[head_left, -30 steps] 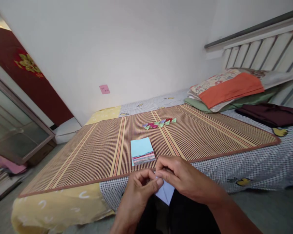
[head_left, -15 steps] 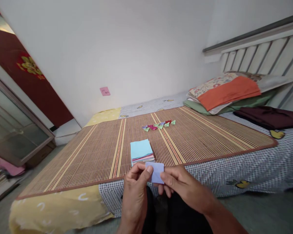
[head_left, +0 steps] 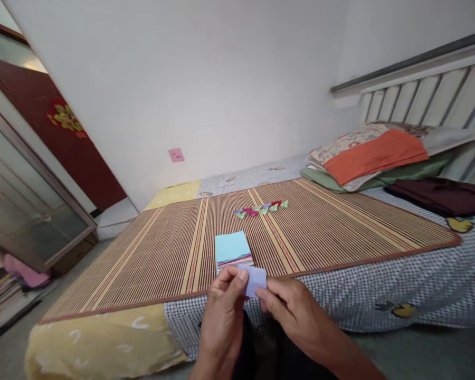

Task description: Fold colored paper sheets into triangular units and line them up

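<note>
Purple paper (head_left: 255,279): is being held up between both hands at the lower centre of the frame.
Red door (head_left: 97,177): is standing at the left of the frame.
Left hand (head_left: 222,311): is pinching the paper's left side, thumb on top.
Paper stack (head_left: 233,245): is lying on the striped mat (head_left: 162,264), showing a light blue sheet uppermost.
Folded pieces (head_left: 264,210): are sitting in a row near the centre of the frame.
Right hand (head_left: 295,307): is pinching the paper's lower right corner.
Pillow (head_left: 380,155): is resting at the right.
</note>
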{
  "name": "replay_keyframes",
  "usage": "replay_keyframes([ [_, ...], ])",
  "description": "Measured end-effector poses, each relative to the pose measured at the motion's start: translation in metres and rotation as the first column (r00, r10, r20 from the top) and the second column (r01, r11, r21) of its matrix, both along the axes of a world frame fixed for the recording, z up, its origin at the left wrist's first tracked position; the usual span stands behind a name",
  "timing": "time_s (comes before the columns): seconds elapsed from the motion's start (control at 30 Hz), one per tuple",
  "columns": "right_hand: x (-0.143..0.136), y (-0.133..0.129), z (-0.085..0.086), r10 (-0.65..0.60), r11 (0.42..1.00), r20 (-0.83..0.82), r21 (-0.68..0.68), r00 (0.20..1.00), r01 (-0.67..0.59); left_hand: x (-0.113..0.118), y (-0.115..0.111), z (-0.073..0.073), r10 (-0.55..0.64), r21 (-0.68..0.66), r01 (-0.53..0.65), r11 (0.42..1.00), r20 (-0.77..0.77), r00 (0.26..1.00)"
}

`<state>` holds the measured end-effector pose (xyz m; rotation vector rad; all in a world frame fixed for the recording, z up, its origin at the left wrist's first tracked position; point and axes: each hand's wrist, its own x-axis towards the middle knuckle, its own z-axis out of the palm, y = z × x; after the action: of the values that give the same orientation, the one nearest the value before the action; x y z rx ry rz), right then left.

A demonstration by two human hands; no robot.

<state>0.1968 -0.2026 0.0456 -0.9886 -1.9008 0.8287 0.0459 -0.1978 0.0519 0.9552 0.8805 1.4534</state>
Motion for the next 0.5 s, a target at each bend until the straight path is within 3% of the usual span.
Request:
replay_keyframes([
  [0.1,0.008,0.004,0.008,0.088,0.985,-0.207,-0.124,0.974,-0.116,-0.001,0.002,0.004,-0.013,0.014,0.014,1.000,-0.031,0.999],
  [0.17,0.008,0.008,0.013,0.063,0.990,-0.267,-0.104,0.962,-0.094,-0.002,0.004,0.007,-0.020,0.029,0.022,0.999,-0.056,0.998],
  [0.27,0.001,0.013,0.017,-0.054,0.995,-0.176,0.069,0.983,0.067,-0.007,0.007,0.010,-0.024,0.066,0.030,0.997,-0.093,0.995],
  [0.37,-0.009,0.019,0.018,-0.160,0.952,-0.051,0.257,0.986,0.168,-0.016,0.013,0.010,-0.002,0.129,0.027,0.991,-0.196,0.981],
  [0.5,-0.018,0.039,0.022,-0.033,0.998,-0.142,0.050,0.989,0.041,-0.029,0.028,0.010,0.079,0.245,0.044,0.969,-0.471,0.879],
])
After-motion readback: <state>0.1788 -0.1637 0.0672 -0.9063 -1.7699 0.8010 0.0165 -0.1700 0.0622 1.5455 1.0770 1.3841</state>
